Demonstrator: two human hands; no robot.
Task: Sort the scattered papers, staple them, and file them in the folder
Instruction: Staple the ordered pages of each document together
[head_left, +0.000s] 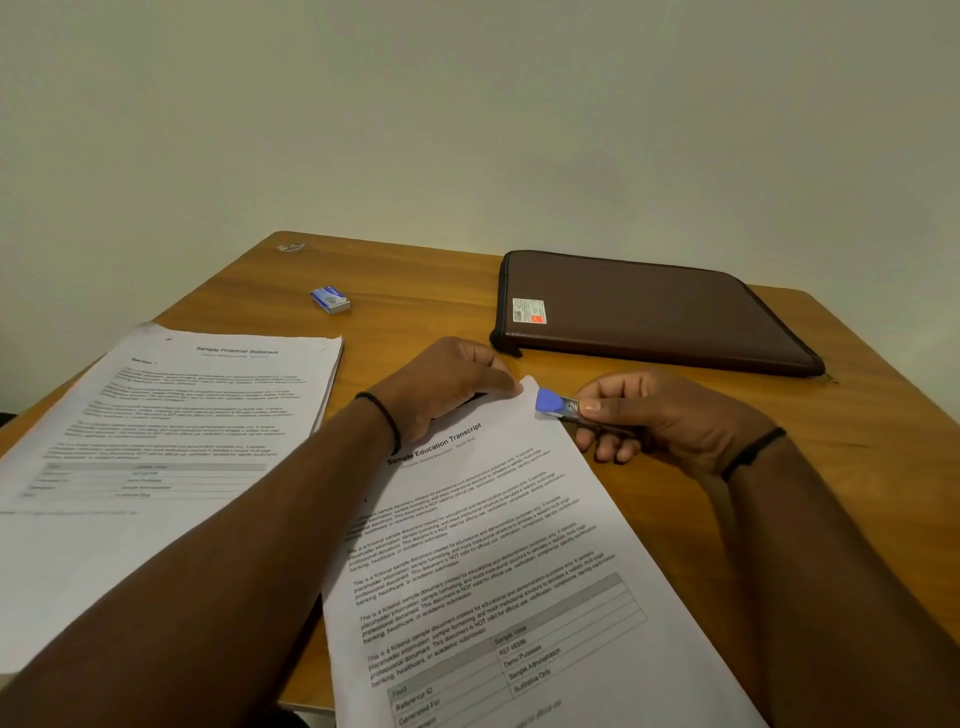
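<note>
Left hand (441, 384) lies palm-down on the top corner of the white printed sheet headed "Sample Education Transcript" (498, 561), fingers curled over the edge, tips pinching the corner. Can't tell if there's more than one sheet under it.

Right hand (660, 415) grips a small stapler with a blue tip and clear body (558, 406), thumb on top, fingers wrapped beneath. Stapler's blue end sits on that same top corner, just beside the left fingertips.

White paper stack headed "Sample Financial Statement" (171, 436) lies flat at the left of the brown wooden table (415, 291), apart from the transcript.

Dark brown zip folder with a white-and-red label (649, 312) lies closed at the far right, just beyond the hands.

Small blue-and-white staple box (330, 300) sits far centre-left, well apart from the folder.
</note>
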